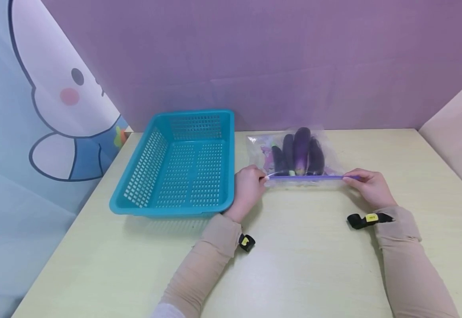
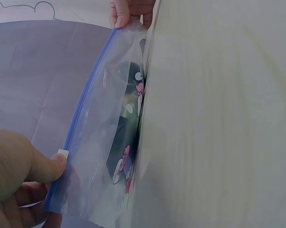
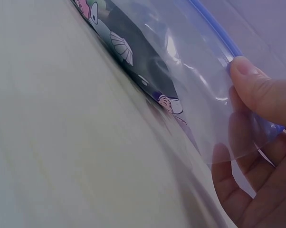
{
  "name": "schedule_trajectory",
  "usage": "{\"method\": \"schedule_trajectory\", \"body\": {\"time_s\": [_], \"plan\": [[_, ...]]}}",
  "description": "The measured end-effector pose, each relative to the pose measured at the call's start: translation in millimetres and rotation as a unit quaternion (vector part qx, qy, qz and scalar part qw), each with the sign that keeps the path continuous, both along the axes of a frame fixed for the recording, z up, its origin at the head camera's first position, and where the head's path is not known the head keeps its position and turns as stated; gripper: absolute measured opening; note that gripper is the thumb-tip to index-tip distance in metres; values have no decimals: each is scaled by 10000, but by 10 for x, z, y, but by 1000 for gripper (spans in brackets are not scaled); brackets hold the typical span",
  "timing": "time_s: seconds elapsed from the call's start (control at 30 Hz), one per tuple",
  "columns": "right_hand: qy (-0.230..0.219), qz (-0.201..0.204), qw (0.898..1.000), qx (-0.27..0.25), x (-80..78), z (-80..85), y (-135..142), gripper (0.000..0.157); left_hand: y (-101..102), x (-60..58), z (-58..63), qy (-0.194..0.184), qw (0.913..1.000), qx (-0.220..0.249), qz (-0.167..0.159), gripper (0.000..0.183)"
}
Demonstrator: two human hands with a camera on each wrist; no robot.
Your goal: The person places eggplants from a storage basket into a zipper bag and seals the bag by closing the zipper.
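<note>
A clear zip bag (image 1: 259,146) printed with cartoon figures lies near the back of the table, with several dark purple eggplants (image 1: 302,150) inside. Along its near edge a purple zip strip (image 1: 306,178) is stretched straight between both hands. My left hand (image 1: 249,187) pinches the strip's left end; in the left wrist view its thumb presses beside a small white slider (image 2: 63,153). The right hand (image 1: 369,187) grips the opposite end between thumb and fingers, and the right wrist view shows those fingers through the clear plastic (image 3: 204,95).
A blue-green perforated basket (image 1: 231,176) stands just left of the bag, close to the left forearm. Behind the pale table (image 1: 302,265) rises a purple backdrop (image 1: 278,66). A cartoon-printed cloth (image 1: 0,198) hangs at the left.
</note>
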State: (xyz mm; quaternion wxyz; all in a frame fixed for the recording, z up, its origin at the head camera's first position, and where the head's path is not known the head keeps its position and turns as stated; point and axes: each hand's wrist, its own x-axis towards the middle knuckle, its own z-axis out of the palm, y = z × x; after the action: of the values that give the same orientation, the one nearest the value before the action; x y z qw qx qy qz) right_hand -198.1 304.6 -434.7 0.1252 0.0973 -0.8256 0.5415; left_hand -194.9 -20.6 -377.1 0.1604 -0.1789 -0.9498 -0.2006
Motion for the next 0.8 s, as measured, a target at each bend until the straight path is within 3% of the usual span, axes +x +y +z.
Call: {"method": "schedule_trajectory", "body": {"time_s": [0.23,0.53,0.8], "plan": [[-3,41,9999,-165,-7,-7,6,19,-6,-4,-2,30,10000,-8,11,8],[-28,-46,10000,-52,-3,-3,9,8,-4,22,2,71,9999,5,73,7],[-40,-90,9999,-76,-14,-23,22,9,-2,39,-16,112,9999,84,94,7]]}}
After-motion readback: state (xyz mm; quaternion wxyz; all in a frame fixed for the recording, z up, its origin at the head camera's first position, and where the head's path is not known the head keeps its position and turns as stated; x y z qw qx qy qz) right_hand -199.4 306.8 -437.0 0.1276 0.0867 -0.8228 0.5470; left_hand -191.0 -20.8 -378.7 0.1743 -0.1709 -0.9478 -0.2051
